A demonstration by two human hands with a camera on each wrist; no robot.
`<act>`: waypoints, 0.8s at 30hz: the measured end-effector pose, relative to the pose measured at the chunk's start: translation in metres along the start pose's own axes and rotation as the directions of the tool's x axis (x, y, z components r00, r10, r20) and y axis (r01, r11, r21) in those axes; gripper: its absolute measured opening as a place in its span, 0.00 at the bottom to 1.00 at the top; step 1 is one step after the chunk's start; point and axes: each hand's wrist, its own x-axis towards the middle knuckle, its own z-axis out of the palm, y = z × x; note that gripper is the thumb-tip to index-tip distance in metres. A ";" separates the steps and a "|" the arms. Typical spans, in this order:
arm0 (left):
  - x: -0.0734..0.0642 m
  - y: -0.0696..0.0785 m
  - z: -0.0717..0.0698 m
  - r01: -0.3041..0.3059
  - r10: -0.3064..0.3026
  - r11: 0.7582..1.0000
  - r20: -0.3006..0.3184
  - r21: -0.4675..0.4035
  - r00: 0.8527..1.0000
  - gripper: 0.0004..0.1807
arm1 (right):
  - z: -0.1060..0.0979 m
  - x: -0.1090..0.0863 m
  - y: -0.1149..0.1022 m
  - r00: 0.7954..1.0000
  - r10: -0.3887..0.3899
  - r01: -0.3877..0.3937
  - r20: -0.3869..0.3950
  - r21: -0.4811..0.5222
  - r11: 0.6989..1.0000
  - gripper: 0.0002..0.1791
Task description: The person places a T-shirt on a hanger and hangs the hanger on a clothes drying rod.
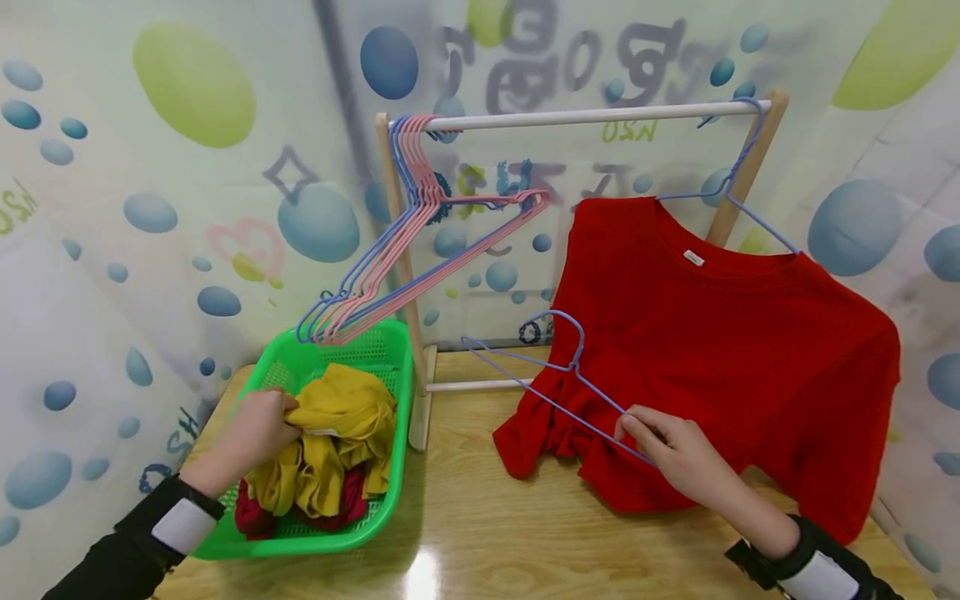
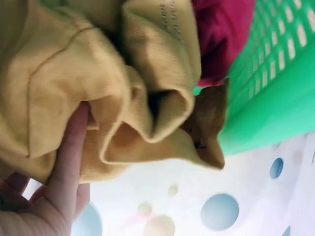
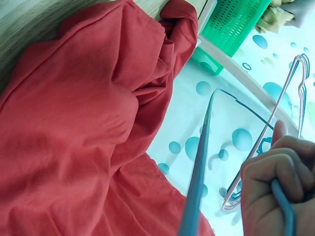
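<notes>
Blue hanger (image 1: pixel 574 367) tilts; yellow garment (image 1: pixel 343 407) is bunched, its cut unclear.

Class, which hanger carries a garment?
The blue hanger at the rail's right end, carrying the red top. The bunched hangers and the hanger in the right hand are bare.

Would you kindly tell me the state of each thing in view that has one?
Left hand: gripping the yellow garment.
Yellow garment: crumpled, in the green basket.
Dark red cloth: bunched below the yellow garment.
Green basket: upright, holding cloth.
Right hand: holding a blue hanger.
Blue hanger: bare, off the rack.
Red shirt: hung at the rack's right end.
Pink and blue hangers: bare, bunched at the left end.
Rack: standing.
</notes>
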 end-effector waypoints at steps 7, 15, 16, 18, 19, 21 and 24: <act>-0.004 0.024 -0.030 -0.025 0.026 1.000 -0.132 0.007 0.991 0.12 | -0.003 -0.004 0.005 1.000 0.002 -0.002 -0.020 0.004 1.000 0.11; -0.002 0.064 -0.061 -0.095 0.066 0.991 -0.282 -0.091 0.957 0.11 | -0.006 -0.003 0.006 0.999 0.008 -0.008 -0.031 0.002 1.000 0.12; -0.002 0.069 -0.064 -0.100 0.064 0.989 -0.288 -0.110 0.956 0.10 | -0.006 -0.003 0.007 0.999 0.009 -0.009 -0.033 0.000 1.000 0.12; -0.001 0.079 -0.071 -0.102 0.052 0.982 -0.287 -0.162 0.956 0.10 | -0.007 -0.002 0.007 0.999 0.011 -0.011 -0.040 -0.008 1.000 0.12; 0.000 0.085 -0.074 -0.095 0.039 0.977 -0.279 -0.188 0.959 0.11 | -0.007 -0.002 0.007 0.999 0.012 -0.013 -0.044 -0.011 1.000 0.12; 0.003 0.096 -0.079 -0.081 0.016 0.967 -0.260 -0.242 0.965 0.12 | -0.008 -0.002 0.007 0.998 0.014 -0.015 -0.057 -0.019 1.000 0.12; 0.010 0.116 -0.082 -0.083 0.009 0.931 -0.206 -0.355 0.979 0.14 | -0.011 -0.002 0.006 0.996 0.012 -0.014 -0.087 -0.027 1.000 0.12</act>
